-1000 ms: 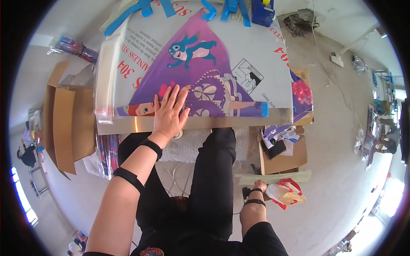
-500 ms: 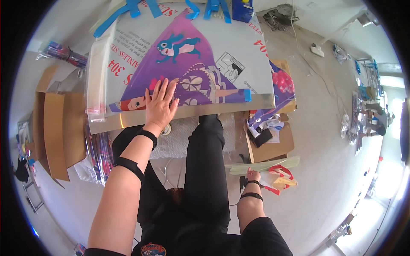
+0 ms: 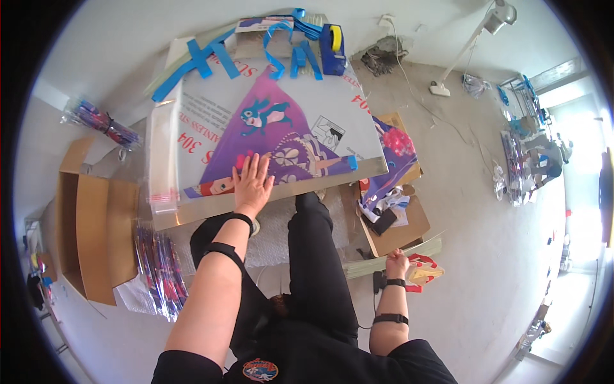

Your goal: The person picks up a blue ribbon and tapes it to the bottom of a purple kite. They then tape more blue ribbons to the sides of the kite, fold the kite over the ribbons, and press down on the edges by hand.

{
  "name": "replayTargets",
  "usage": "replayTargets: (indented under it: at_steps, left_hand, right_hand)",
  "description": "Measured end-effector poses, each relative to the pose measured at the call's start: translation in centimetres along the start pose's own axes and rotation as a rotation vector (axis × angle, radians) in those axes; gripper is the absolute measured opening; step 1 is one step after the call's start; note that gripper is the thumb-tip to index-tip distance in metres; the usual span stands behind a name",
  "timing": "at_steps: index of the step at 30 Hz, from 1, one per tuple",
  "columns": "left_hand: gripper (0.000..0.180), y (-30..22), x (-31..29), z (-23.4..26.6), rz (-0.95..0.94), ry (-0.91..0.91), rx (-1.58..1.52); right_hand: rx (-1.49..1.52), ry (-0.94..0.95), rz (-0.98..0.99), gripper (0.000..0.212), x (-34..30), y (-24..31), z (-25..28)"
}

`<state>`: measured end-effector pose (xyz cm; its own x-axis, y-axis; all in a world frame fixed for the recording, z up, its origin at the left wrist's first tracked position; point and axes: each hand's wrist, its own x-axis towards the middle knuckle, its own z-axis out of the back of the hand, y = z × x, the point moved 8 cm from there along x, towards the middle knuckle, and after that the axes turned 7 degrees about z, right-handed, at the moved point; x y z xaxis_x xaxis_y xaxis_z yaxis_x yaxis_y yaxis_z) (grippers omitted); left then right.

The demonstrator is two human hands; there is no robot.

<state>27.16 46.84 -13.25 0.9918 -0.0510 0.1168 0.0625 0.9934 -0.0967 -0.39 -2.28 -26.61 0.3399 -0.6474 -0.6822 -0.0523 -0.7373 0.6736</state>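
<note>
A purple triangular kite sail (image 3: 252, 142), printed with a blue animal and a figure in a dress, lies flat on a grey-white board (image 3: 192, 115). My left hand (image 3: 253, 187) rests palm down on its near edge, fingers stretched out. A small piece of blue tape (image 3: 352, 162) sits at the sail's right corner. Off to the right and lower down, my right hand (image 3: 397, 262) is closed at a bundle of thin pale rods (image 3: 363, 268). What its fingers hold is too small to make out.
Blue tape strips (image 3: 220, 59) and a blue tape dispenser (image 3: 333, 56) line the board's far edge. At left stands an open cardboard box (image 3: 89, 237) beside plastic-wrapped rolls (image 3: 160, 269). Right of my legs are a shallow carton (image 3: 409, 224) and a red-and-white bag (image 3: 427, 274).
The whole view has shifted, showing more of the board's far side. My right hand has moved farther over the rods, and its fingers look more closed. My left hand stays on the sail.
</note>
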Motion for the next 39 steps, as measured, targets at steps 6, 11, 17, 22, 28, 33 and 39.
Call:
replayTargets:
  at_steps: [6, 11, 17, 22, 28, 33, 39]
  left_hand:
    - [0.055, 1.0, 0.1, -1.1, 0.01, 0.099, -0.087]
    - [0.055, 1.5, 0.8, -2.0, 0.023, 0.227, -0.127]
    - [0.056, 2.3, 1.1, -3.9, 0.025, 0.491, -0.171]
    - [0.058, 3.0, 1.4, -5.4, -0.011, 0.561, -0.164]
    - [0.064, 2.3, 1.9, -4.5, -0.03, 0.743, -0.199]
    - [0.066, 2.5, 1.7, -3.9, 0.001, 0.842, -0.244]
    - [0.076, 2.7, 1.7, -4.2, 0.037, 0.952, -0.252]
  right_hand:
    - [-0.38, 0.294, 0.266, 0.014, -8.3, 5.5, -8.3]
    - [-1.08, 0.569, 0.557, 0.015, -9.0, 12.9, -11.5]
    - [-1.559, 0.688, 0.875, 0.016, -9.5, 26.8, -14.4]
    - [-1.737, 0.808, 0.828, 0.017, -10.3, 33.0, -18.3]
    - [-1.745, 1.113, 0.815, 0.015, -14.0, 25.1, -26.4]
    - [-1.627, 1.277, 0.706, 0.013, -14.1, 11.9, -31.7]
    - [-1.559, 1.454, 0.679, 0.011, -13.9, 0.3, -36.0]
